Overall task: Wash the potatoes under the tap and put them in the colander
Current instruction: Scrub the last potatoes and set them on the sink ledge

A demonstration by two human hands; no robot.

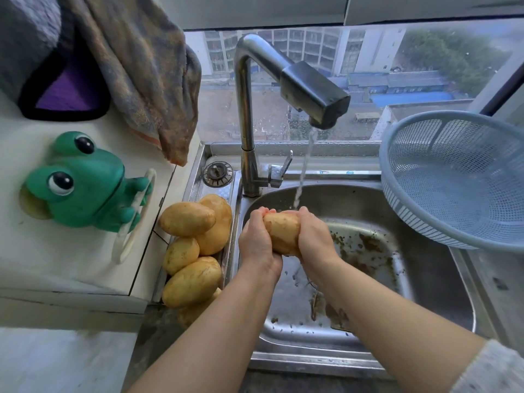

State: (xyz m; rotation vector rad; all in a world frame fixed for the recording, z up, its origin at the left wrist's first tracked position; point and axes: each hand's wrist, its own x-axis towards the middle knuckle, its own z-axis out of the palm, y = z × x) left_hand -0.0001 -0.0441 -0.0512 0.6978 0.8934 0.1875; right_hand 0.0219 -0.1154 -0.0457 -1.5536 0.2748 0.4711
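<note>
Over the steel sink (425,293), in the head view, both hands wrap one potato (282,232) and hold it just under the thin stream of water (304,165) falling from the tap (312,89). The left hand (256,239) curls round the potato's left side and the right hand (314,236) curls round its right, with the fingertips of both meeting over the top. Brown grit lies scattered across the basin floor below them. On the ledge just left of the basin lies a pile of unwashed potatoes (195,245), several stacked against each other. The blue colander (459,177) sits tilted at the sink's right edge, well apart from the hands, and no potato shows inside it. A green frog holder (82,182) and a hanging towel (141,75) sit further left.

I judge the step in hand to be rubbing this potato clean, early in the task. The next move calls for carrying it right, over the colander's rim, and letting go without knocking the tilted basket
</note>
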